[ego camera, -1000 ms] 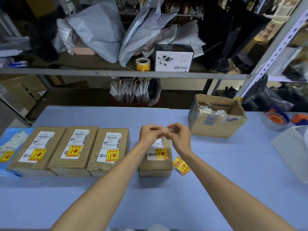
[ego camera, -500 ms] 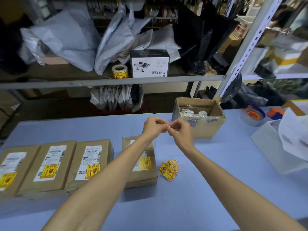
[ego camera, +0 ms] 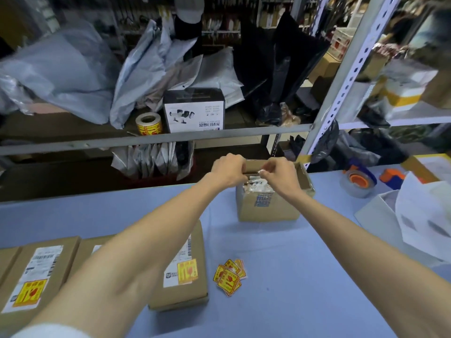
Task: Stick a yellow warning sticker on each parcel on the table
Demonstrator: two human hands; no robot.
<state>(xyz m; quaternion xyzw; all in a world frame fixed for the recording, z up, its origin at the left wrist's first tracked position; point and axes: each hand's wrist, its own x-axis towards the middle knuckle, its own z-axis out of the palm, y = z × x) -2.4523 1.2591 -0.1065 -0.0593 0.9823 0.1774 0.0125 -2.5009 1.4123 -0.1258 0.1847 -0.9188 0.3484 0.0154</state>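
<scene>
Right hand pinches a scrap over the box rim; left hand's hold is unclear. Stickers lie well nearward, across bare table.

The table is covered in a pale blue cloth. Along its near left side, brown parcels lie flat in a row, side by side. The left parcel and the right parcel each show a white shipping label with a yellow warning sticker, while the middle parcel is mostly hidden behind an arm. Just beside the right parcel, a small heap of loose yellow stickers lies on the cloth. Farther back stands an open cardboard box. Off to the right sit a tape dispenser with an orange core and, nearer, a white tray holding paper sheets.
</scene>
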